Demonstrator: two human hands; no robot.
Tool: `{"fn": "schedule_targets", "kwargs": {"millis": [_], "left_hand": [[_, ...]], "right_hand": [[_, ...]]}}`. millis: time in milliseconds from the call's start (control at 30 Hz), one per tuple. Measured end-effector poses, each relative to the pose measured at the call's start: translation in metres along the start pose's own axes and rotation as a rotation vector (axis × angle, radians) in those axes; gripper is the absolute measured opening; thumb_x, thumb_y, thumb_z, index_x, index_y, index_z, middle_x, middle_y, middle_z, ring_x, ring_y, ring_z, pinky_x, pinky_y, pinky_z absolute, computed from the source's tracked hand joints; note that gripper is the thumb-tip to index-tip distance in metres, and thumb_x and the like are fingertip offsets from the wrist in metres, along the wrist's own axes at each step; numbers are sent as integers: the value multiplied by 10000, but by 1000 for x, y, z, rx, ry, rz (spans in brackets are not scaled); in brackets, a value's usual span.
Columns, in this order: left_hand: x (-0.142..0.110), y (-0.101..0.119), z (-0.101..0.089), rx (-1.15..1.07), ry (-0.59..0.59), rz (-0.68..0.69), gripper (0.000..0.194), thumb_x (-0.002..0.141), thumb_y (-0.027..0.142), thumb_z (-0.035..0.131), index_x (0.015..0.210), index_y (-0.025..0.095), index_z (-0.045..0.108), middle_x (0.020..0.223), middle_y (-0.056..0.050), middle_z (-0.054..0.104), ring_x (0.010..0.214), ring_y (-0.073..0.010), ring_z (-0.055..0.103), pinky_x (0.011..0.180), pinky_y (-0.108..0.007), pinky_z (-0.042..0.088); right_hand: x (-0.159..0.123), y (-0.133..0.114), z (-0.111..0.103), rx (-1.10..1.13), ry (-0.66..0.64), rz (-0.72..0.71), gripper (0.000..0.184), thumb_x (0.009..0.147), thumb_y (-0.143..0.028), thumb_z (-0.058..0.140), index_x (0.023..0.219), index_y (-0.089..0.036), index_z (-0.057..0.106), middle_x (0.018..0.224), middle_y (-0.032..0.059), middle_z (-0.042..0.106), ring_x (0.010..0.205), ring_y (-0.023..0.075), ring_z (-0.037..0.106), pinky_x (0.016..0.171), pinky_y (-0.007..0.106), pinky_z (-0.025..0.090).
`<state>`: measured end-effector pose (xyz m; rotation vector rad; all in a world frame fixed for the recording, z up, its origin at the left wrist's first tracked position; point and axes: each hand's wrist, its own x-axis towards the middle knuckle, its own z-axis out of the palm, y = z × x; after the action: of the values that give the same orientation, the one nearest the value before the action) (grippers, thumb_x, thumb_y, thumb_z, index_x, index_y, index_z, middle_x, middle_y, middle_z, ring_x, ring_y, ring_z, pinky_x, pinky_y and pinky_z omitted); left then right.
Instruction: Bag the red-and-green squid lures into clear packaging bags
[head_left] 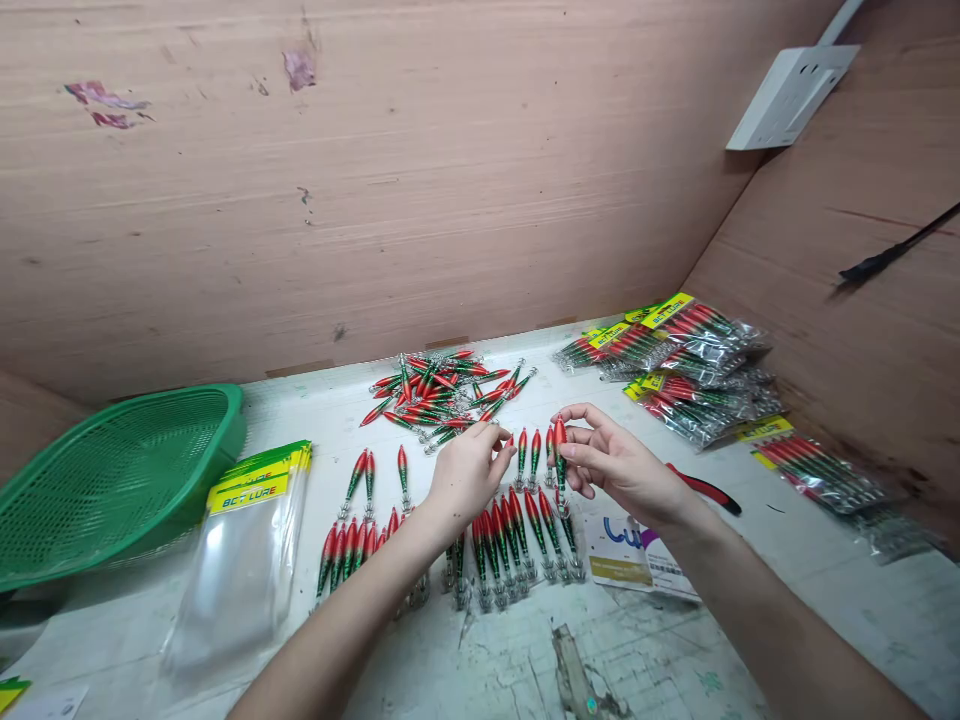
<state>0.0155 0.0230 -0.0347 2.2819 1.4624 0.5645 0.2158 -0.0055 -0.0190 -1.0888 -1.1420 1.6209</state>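
Observation:
Between the thumb and fingers of my right hand [611, 455] is a red-and-green squid jig [560, 450], held upright with its hooks downward. My left hand [469, 470] is closed in a pinch at the red tip of another squid jig [511, 441]; most of that one is hidden by the hand. Under and beside both hands, squid jigs [499, 540] lie in rows with their clear hook crowns toward me. A second group of jigs [349, 550] sits to the left, partly covered by my left forearm. Beyond my hands lies a loose pile of jigs [439, 395].
At the left are a green plastic basket [120, 480] and a stack of clear bags [251, 550] with yellow-green headers. Filled lure packs [697, 350] are heaped at the right. Red-handled pliers [705, 487] and a printed card [626, 555] lie near my right wrist. Wooden walls enclose the table.

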Motion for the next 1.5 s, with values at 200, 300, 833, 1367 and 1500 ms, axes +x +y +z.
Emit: {"fn": "schedule_targets", "kwargs": {"millis": [200,300,833,1367,1500], "left_hand": [[-1,-3,-2,-142,77,65,115,853,186,534,892,180,642,884,-54,697,761,-182,634,715,-321,488],[-4,2,-3,-235,95,116,96,846,176,552,857,184,647,835,-35,701,723,-154,630,681,-285,492],[-51,27,10,-1039,101,279,233,866,324,592,1063,294,713,1156,-81,651,1132,-243,553,996,-425,418],[-93,67,1,-1869,133,-448,323,743,463,713,830,157,660,636,24,525,474,-51,436,438,-187,353],[-96,66,1,-1891,108,-505,339,736,465,720,835,150,647,659,20,517,458,-27,357,429,-183,228]], "right_hand": [[-13,-15,12,136,-108,13,388,758,-311,718,1035,-240,456,737,-38,599,484,57,550,409,148,374],[-19,-21,18,148,-132,-7,375,772,-307,711,1037,-242,454,750,-27,618,487,57,559,416,146,384],[-44,14,57,557,-41,231,372,685,-434,741,905,-205,547,651,-35,549,485,49,464,430,145,337],[-57,84,-103,-1483,803,63,351,737,-501,462,808,-192,614,1019,182,560,994,378,482,813,506,407],[-48,80,-108,-1502,799,59,240,789,-354,370,724,-192,535,909,176,567,891,350,538,865,583,359]]}}
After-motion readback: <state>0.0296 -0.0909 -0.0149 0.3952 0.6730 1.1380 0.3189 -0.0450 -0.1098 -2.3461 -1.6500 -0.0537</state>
